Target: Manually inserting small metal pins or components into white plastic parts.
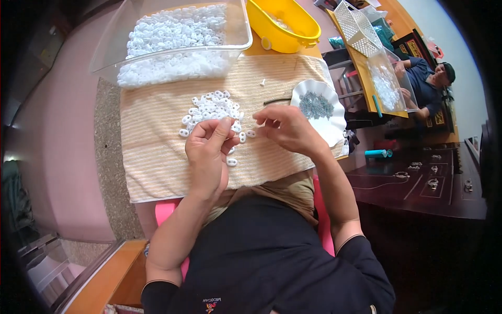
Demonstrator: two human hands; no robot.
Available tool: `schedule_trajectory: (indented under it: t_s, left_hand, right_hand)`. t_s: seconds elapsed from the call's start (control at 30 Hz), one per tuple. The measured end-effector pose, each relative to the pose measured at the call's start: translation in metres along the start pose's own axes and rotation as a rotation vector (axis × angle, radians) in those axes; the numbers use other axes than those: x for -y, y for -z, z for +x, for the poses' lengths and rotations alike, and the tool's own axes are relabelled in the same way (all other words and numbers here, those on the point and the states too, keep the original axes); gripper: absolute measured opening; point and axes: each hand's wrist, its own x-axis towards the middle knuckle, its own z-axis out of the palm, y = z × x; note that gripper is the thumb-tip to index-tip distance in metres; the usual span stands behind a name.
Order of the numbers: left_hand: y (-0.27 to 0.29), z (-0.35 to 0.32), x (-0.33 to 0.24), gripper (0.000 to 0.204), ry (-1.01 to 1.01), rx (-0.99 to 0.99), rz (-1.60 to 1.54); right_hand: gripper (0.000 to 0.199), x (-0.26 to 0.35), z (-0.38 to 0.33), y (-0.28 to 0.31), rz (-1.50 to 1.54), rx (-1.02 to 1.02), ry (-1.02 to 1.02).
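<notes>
Both hands are working: I'm pinching one small white plastic oval piece (228, 125) in my left hand (206, 152), my right hand (285, 128) fingers closing on something tiny beside it; joining needs careful alignment.

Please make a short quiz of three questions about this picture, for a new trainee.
1. True or false: the white dish holds small grey pieces.
2. Where does the pile of white parts lie?
A. on the striped towel
B. in the yellow tub
C. on the floor
3. Fill in: the clear bin above the towel is filled with small ______ parts.

Key:
1. True.
2. A.
3. White.

The left hand pinches a white part; the right hand pinches something too small to tell.
</notes>
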Motion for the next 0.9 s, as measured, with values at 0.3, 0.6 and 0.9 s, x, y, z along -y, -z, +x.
schedule_trajectory:
  t_s: [0.3, 0.6, 0.9]
  left_hand:
    - [0.004, 0.002, -0.007, 0.005, -0.035, -0.028, -0.011]
    - [0.008, 0.006, -0.007, 0.005, -0.046, -0.030, -0.026]
    - [0.008, 0.008, -0.009, 0.005, -0.052, -0.034, -0.031]
  right_hand:
    - [0.019, -0.008, -0.006, -0.016, -0.152, -0.037, 0.107]
    - [0.012, 0.001, -0.003, -0.021, -0.255, 0.013, 0.137]
    - [0.014, 0.005, 0.007, -0.023, -0.211, -0.052, 0.123]
